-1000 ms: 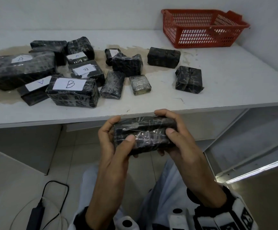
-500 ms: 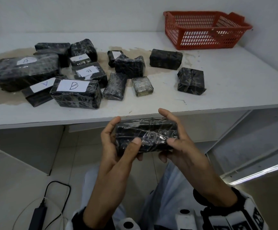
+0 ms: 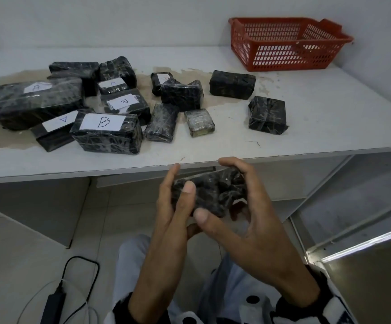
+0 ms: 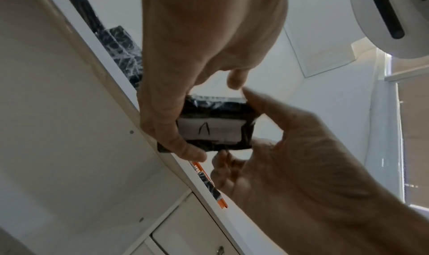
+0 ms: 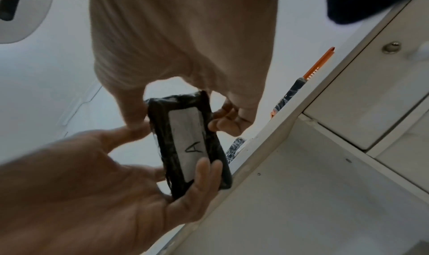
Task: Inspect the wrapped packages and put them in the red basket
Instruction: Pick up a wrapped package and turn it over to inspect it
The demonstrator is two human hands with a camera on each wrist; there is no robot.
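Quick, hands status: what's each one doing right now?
Left hand: grips the package.
Right hand: grips the same package.

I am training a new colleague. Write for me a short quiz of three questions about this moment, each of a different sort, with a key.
1. True or false: the red basket already holds a package.
2. Which letter is on the white label of the held package? a) A  b) B  c) C
3. Fill in: the left hand and the right hand hold the package in front of the table, below its ____ edge.

Key: 1 false, it looks empty; 2 a; 3 front.
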